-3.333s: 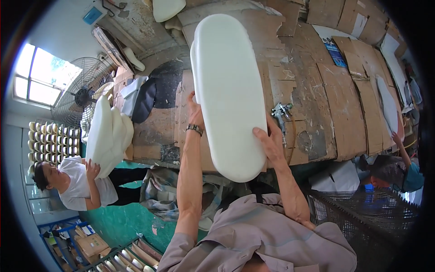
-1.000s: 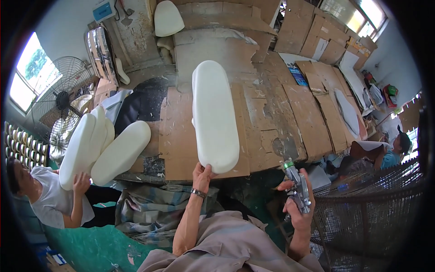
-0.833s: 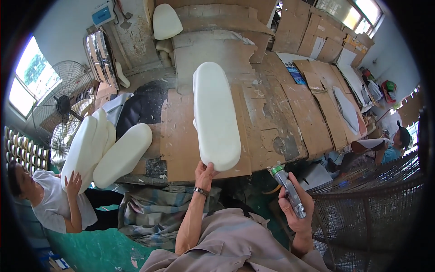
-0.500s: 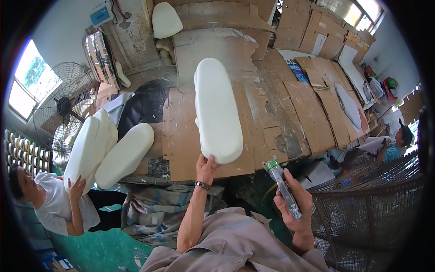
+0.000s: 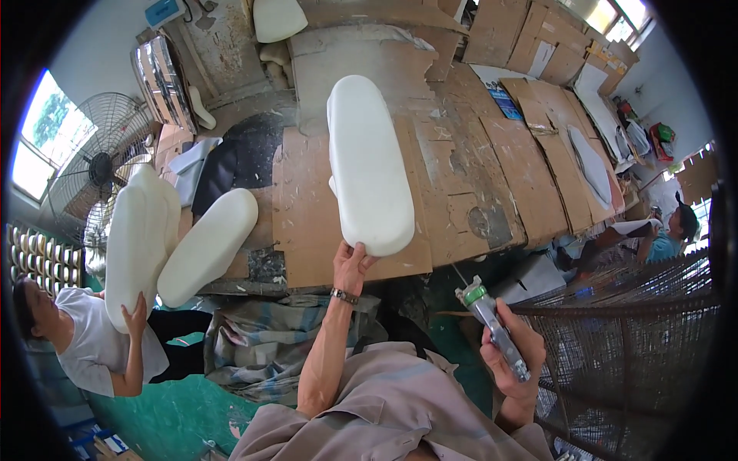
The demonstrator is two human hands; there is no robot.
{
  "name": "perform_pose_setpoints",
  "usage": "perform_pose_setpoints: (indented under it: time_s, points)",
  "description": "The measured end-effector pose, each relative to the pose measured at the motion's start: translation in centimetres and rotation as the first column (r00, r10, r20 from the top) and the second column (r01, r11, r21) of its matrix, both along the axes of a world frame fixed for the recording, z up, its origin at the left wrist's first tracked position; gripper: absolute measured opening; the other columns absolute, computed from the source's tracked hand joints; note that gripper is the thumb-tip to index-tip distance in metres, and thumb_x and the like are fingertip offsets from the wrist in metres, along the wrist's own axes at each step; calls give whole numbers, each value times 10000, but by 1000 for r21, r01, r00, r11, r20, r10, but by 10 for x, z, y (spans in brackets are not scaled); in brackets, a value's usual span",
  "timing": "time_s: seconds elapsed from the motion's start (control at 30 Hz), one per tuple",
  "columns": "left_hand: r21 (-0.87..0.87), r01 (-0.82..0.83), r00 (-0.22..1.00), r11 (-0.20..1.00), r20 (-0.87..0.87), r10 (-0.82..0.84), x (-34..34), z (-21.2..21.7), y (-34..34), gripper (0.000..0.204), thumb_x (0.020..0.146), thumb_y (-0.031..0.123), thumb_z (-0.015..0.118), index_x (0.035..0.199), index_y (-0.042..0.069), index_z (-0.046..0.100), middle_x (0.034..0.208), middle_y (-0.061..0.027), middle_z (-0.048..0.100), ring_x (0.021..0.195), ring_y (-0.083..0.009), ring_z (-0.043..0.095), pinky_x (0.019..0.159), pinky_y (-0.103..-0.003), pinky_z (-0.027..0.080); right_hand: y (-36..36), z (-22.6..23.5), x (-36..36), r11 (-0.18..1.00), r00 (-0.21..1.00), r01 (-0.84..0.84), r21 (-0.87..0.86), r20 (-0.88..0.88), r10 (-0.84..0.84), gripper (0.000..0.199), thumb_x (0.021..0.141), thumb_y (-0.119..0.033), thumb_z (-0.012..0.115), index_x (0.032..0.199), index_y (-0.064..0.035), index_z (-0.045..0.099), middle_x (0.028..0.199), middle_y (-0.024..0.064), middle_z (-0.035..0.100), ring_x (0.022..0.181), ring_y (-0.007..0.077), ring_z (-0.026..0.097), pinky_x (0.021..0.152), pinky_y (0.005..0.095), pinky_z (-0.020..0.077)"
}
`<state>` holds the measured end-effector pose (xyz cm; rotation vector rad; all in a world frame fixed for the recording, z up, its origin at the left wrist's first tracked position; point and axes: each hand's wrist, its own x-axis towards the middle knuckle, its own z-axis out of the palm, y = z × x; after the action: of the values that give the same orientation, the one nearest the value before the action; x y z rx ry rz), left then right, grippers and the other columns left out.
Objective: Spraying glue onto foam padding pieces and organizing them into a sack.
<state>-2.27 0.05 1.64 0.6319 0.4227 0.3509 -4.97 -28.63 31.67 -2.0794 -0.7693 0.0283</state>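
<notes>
A long white foam pad with rounded ends lies over the cardboard-covered table, pointing away from me. My left hand grips its near end at the table's front edge; the fingers under the pad are hidden. Just under the pad, the edge of another white piece shows on its left side. Off to the right, short of the table edge, my right hand is closed round a grey spray gun with a green collar. The gun's nozzle end points up and left, apart from the pad.
At left, a co-worker holds several white foam pads upright. One loose pad leans across the table's left corner. Behind stands a large fan. A dark mesh guard is close on my right; another person sits beyond.
The table and pad sit higher in the picture. My right hand with the spray gun has shifted slightly right. The co-worker's pads have become more upright. My left hand keeps its grip.
</notes>
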Motion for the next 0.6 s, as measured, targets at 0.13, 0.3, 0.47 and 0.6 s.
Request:
perform_pose_setpoints:
  time_s: [0.13,0.3,0.47,0.6]
  points:
    - [-30,4,1000,1000,15,-3,0,-5,-1,273,1077,111,499,1331,14,480,1244,-121,638,1131,-278,673,959,-491,608,-7,-5,-28,988,987,153,20,45,-154,581,842,-104,774,1356,86,581,964,170,679,801,237,660,738,305,532]
    - [-73,4,993,997,120,5,0,-15,-3,287,1081,184,507,1333,46,504,1249,-113,657,1107,-261,694,940,-470,624,-24,-8,-64,993,993,113,25,-21,-112,591,801,-80,783,1337,84,597,888,157,655,747,236,649,696,308,526]
    - [-66,-9,998,998,66,13,2,-23,-5,253,1080,193,510,1293,60,533,1189,-81,684,1050,-225,710,943,-459,628,-46,-11,-81,994,995,102,40,7,-103,597,780,-49,780,1329,94,594,885,160,653,763,245,654,689,310,525]
    - [-48,-50,994,998,100,54,3,-29,-8,281,1065,212,549,1289,43,533,1196,-106,680,1042,-241,713,908,-450,640,-70,-11,-77,1000,998,9,20,-58,-8,598,774,-32,777,1332,86,595,884,160,656,758,251,657,689,314,527]
